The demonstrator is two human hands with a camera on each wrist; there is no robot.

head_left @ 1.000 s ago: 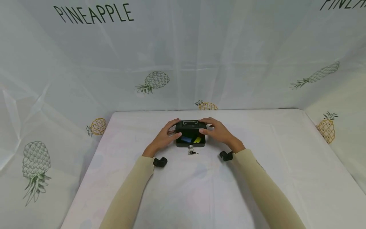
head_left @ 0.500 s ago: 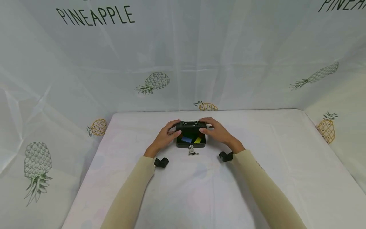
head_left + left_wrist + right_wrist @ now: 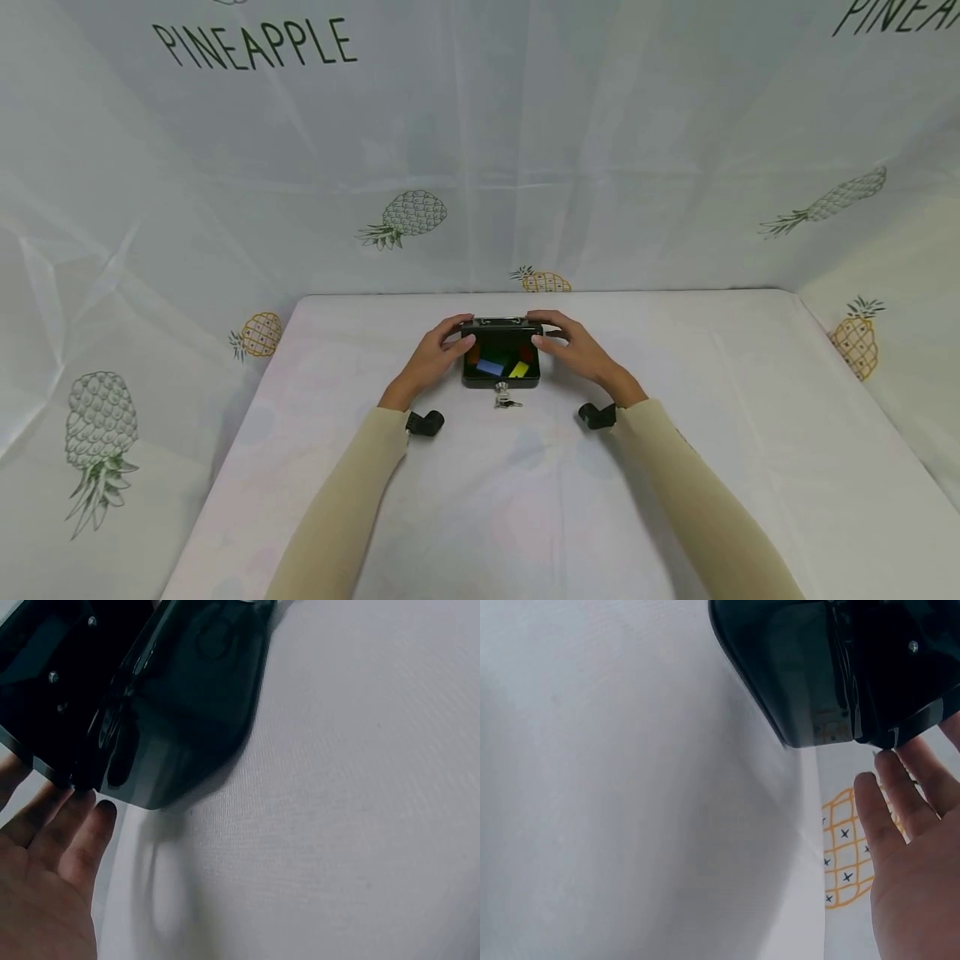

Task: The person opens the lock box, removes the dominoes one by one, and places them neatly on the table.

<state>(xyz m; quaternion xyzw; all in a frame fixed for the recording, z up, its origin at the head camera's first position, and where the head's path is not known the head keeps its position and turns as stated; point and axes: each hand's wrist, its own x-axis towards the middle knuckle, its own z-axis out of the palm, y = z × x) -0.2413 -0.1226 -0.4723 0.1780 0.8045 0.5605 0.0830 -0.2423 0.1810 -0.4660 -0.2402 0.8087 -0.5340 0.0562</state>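
Note:
A small black metal box [image 3: 500, 382] stands with its lid [image 3: 501, 326] raised, a silver handle on top. Inside lie a blue piece [image 3: 491, 367], a yellow piece [image 3: 519, 369] and reddish pieces at the sides. My left hand [image 3: 431, 358] holds the lid's left end, thumb in front and fingers behind. At the right end, my right hand [image 3: 581, 350] grips the lid likewise. The left wrist view shows my left hand's [image 3: 52, 870] fingertips against the lid's edge; in the right wrist view my right hand's [image 3: 919, 862] fingertips meet its other end.
Keys [image 3: 507, 402] hang from the lock at the box's front. The box stands on a white-covered table [image 3: 480, 517], near its back edge. A pineapple-printed sheet [image 3: 637, 200] rises behind and around the table.
The lid has tilted farther back, showing more of the box's inside. Both hands have stayed on it, the right thumb shifting slightly right.

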